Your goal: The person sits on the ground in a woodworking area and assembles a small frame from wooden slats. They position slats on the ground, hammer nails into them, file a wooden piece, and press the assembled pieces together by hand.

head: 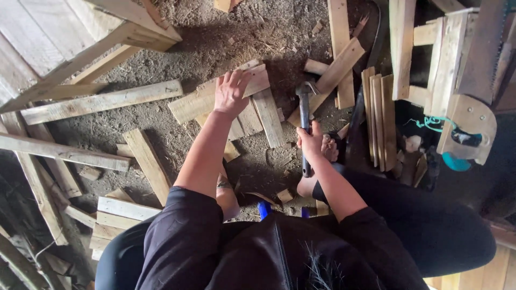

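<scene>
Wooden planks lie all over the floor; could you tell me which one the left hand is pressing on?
The left hand presses the short top plank lying crosswise over other boards, just left of the hammer.

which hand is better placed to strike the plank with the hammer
Probably the right hand: it already grips the hammer, head raised beside the plank. The left hand lies flat on it.

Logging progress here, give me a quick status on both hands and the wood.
Left hand flat on plank. Right hand gripping claw hammer, head raised off the wood. Loose offcuts crowd the plank.
</scene>
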